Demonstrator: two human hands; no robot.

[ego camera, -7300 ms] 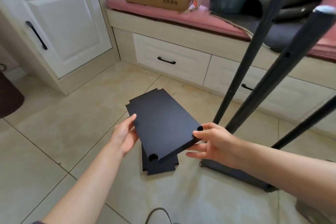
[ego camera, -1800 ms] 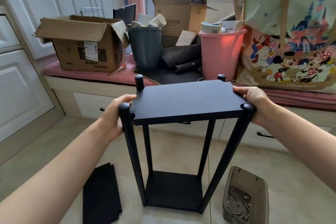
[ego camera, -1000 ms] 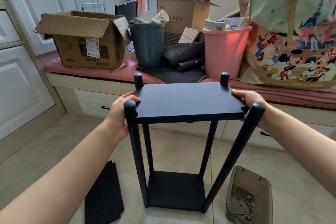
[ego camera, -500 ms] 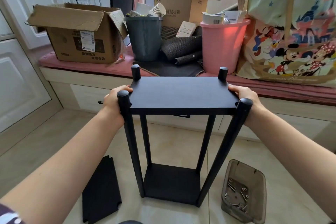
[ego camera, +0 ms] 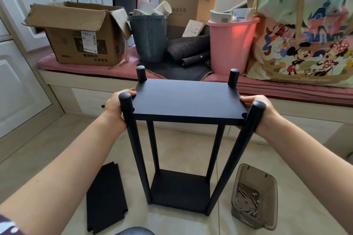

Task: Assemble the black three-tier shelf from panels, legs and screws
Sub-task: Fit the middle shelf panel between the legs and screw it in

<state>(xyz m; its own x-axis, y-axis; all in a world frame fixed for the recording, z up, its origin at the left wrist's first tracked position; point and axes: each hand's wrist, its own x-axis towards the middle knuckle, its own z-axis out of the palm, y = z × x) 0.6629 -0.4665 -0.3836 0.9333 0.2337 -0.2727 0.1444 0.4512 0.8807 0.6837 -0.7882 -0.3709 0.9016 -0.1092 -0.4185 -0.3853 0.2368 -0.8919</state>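
Observation:
The black shelf frame stands upright on the floor. Its bottom panel (ego camera: 179,190) sits between several round legs, the front left leg (ego camera: 134,145) and front right leg (ego camera: 236,150) among them. A black panel (ego camera: 186,99) sits level between the leg tops, just below their ends. My left hand (ego camera: 114,106) grips the panel's left edge behind the front left leg. My right hand (ego camera: 261,111) grips the right edge behind the front right leg. A third black panel (ego camera: 106,200) lies flat on the floor at the left.
A smoky plastic tray (ego camera: 254,181) with several screws lies on the floor at the right. Behind the shelf runs a window seat with a cardboard box (ego camera: 80,34), a grey bin (ego camera: 149,38), a pink bucket (ego camera: 231,44) and a cartoon-print bag (ego camera: 305,30).
Since 7.3 s ago the panel went from the floor to between the leg tops. In the last second the panel settled level and the splayed front right leg drew in closer.

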